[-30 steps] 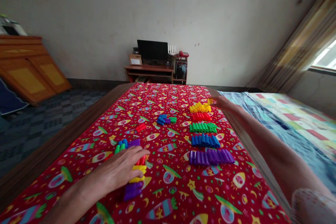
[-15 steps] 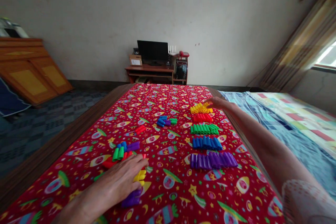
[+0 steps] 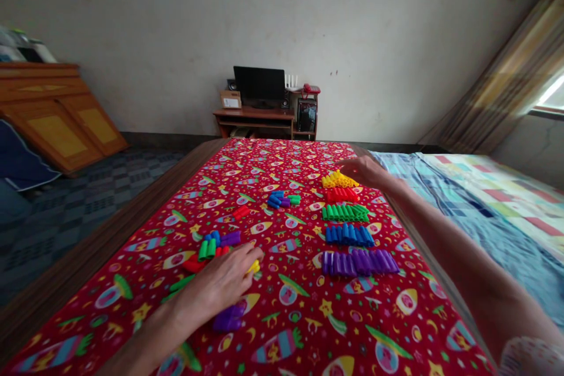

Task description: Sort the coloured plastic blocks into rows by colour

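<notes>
My left hand point(image 3: 231, 273) is closed around yellow plastic tubes point(image 3: 254, 267), whose ends poke out by the fingertips. Beside and partly under it lie red tubes point(image 3: 192, 264), green tubes point(image 3: 207, 249), a purple tube point(image 3: 231, 238) and blue tubes point(image 3: 212, 239). Purple tubes point(image 3: 229, 318) rest just below the wrist side. At the far right, my right hand point(image 3: 363, 170) hangs over the end of a row of yellow tubes point(image 3: 337, 179), fingers stretched out and apparently holding nothing. Nearer me run rows of red point(image 3: 341, 194), green point(image 3: 345, 212), blue point(image 3: 349, 235) and purple tubes point(image 3: 360, 262).
A red patterned cloth point(image 3: 291, 299) covers the table. In its middle lie a small mixed pile of tubes point(image 3: 276, 199) and red tubes point(image 3: 241, 212). A bed point(image 3: 449, 200) adjoins on the right. A desk with a monitor point(image 3: 259, 85) stands against the wall.
My left hand has risen slightly and shifted right, with the yellow tubes now between its fingers. My right hand has lifted a little off the yellow row. The view has turned slightly left.
</notes>
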`<control>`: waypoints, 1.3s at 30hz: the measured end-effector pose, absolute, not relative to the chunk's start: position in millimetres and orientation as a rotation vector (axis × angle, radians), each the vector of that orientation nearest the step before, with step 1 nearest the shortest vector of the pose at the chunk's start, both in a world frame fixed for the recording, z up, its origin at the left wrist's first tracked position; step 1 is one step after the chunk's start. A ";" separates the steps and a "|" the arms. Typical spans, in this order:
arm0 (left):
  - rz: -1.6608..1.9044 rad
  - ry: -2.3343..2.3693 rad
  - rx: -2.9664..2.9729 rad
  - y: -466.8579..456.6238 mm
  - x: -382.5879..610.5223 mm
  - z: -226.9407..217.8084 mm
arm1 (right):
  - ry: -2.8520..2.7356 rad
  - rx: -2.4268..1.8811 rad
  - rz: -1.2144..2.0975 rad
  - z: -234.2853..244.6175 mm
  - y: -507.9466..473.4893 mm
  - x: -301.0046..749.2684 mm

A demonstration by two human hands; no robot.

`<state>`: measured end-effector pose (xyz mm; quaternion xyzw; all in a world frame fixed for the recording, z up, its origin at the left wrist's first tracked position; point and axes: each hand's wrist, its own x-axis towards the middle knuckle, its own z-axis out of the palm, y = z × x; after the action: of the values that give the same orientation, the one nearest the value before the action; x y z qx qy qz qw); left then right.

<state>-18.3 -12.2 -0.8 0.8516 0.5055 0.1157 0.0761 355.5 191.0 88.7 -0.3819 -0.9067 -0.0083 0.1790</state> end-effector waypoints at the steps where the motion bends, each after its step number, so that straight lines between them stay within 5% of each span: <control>1: 0.437 1.504 2.425 -6.3 -14.1 2.3 | -2.595 -1.025 0.011 89.9 173.6 341.7; 10: 1.136 1.262 1.274 -1.0 24.0 13.0 | -2.773 -0.464 0.150 60.4 44.2 230.4; 18: 1.035 1.073 1.062 -17.4 32.5 20.8 | -2.579 -0.427 0.468 43.6 33.6 222.8; 27: 0.952 1.258 1.614 -20.4 35.3 27.9 | -2.685 -0.531 0.573 58.2 40.9 243.4; 34: 1.070 1.140 1.032 -17.9 38.7 21.5 | -2.576 -0.555 0.076 49.0 26.0 231.8; 39: 1.009 1.142 1.067 -20.0 37.8 20.7 | -2.652 -0.499 0.109 53.1 26.4 228.4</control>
<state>37.8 -20.0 20.7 0.4597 0.4920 0.4347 0.5980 228.4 26.4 53.1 -0.1802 -0.9582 0.0396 0.2188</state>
